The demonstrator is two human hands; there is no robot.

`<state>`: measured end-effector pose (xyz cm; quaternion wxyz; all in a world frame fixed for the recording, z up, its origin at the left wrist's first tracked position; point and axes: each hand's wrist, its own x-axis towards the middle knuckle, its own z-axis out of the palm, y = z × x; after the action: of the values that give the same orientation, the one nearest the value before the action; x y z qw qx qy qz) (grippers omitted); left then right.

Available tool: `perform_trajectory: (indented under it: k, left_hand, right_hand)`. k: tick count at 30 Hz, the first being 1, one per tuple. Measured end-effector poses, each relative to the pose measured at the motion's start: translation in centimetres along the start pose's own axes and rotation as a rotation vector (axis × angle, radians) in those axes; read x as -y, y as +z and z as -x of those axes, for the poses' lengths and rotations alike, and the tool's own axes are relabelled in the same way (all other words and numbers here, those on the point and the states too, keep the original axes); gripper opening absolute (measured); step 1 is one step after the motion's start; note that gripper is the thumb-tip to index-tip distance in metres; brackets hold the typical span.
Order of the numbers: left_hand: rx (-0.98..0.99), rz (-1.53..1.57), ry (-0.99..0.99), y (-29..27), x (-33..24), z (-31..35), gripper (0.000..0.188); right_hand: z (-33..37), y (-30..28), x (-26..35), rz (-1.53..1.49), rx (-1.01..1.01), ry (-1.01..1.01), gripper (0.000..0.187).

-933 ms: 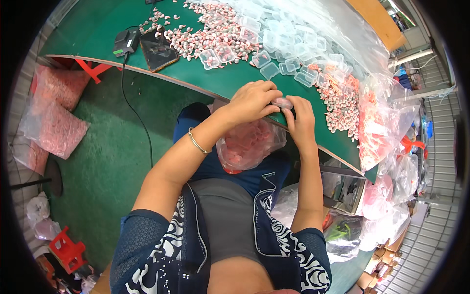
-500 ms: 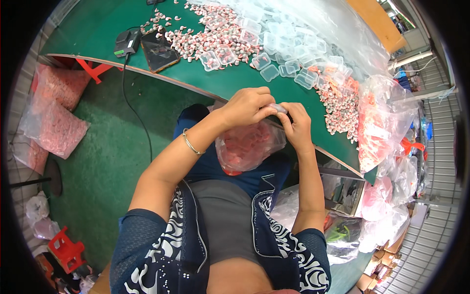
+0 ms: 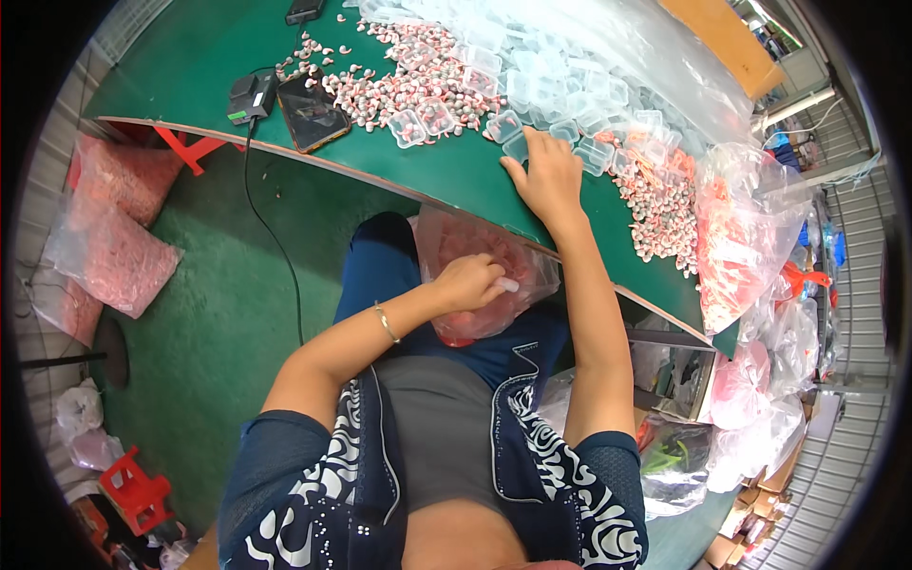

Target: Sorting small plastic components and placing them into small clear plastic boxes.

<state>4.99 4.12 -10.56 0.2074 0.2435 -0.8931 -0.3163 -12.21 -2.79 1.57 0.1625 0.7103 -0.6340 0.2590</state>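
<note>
My left hand [image 3: 470, 283] is closed around a small clear plastic box [image 3: 508, 284], held over the plastic bag of pink pieces [image 3: 489, 237] on my lap. Only one end of that box pokes out past the fingers. On the green table, my right hand [image 3: 553, 176] stretches out with its thumb apart from the fingers. It reaches over the near edge of a heap of clear boxes [image 3: 537, 90]. One clear box [image 3: 516, 147] lies between its thumb and fingertips; whether they touch it I cannot tell.
Small pink-and-grey pieces [image 3: 418, 81] spread across the table [image 3: 399, 171], with more [image 3: 660, 214] at the right. A phone [image 3: 312, 112] and a black device [image 3: 251, 95] with a cable lie at the left. Filled bags [image 3: 128, 256] rest on the floor; a large bag [image 3: 746, 242] stands right.
My hands were together above the table edge around a small box. The left has come down over the lap bag with the box; the right has moved forward to the clear boxes.
</note>
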Motion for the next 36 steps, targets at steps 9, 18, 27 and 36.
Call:
perform_trajectory:
  k: [9,18,27,36]
  left_hand:
    - [0.123,-0.001,0.023,2.8,2.6,0.7,0.02]
    - [-0.498,-0.191,0.045,-13.7,-2.6,-6.8,0.024]
    - [-0.519,-0.44,-0.127,-12.8,1.5,-10.5,0.008]
    - [-0.554,-0.275,-0.128,-12.8,0.9,-9.6,0.011]
  right_hand:
    - [2.7,-1.5,-0.9,-0.108,-0.058,0.118,0.019]
    - [6.5,-4.6,-1.2,-0.154,0.055,0.582,0.037]
    - [8.4,-5.6,-4.4,-0.143,-0.053,0.514,0.023]
    - [6.2,-3.7,-11.4,0.357,-0.173,0.311,0.01]
